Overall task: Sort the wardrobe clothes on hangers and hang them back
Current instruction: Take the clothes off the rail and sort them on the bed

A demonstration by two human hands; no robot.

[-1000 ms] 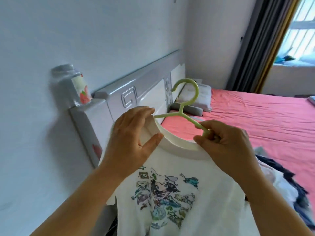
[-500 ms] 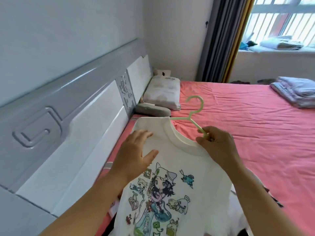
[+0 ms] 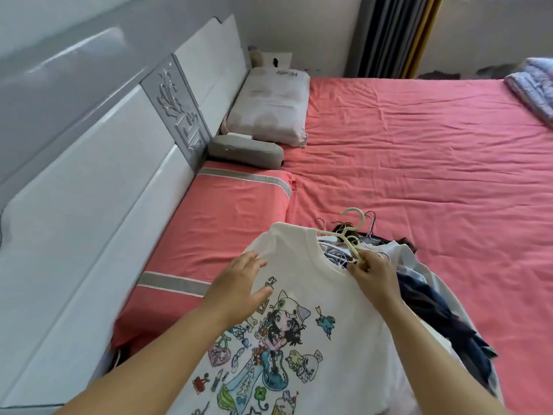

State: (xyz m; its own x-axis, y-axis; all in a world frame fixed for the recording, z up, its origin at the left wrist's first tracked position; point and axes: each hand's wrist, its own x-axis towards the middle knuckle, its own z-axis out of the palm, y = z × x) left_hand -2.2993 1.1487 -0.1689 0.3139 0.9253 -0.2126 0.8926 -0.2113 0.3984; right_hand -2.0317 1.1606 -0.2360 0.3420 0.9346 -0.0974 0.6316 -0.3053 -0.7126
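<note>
A white T-shirt [image 3: 338,295] with a cartoon print hangs on a pale green plastic hanger [image 3: 348,232], low over the bed. My right hand [image 3: 374,274] pinches the hanger's right arm at the collar. My left hand [image 3: 239,286] lies flat on the shirt's left shoulder, fingers spread, gripping nothing. Under and to the right of the shirt sits a pile of dark and white clothes [image 3: 434,304] with several wire hangers [image 3: 356,232] showing behind the collar.
The bed [image 3: 419,163] has a pink sheet. A pink pillow [image 3: 221,223] lies by the white-and-grey headboard [image 3: 125,163], with a pale pillow [image 3: 269,106] and a grey bolster [image 3: 245,151] beyond. Folded bedding [image 3: 532,85] rests far right. Curtains [image 3: 389,34] hang behind.
The shirt on its hanger has come down from headboard height to just over the bed and clothes pile. My left hand let go of the collar and now rests flat on the shoulder.
</note>
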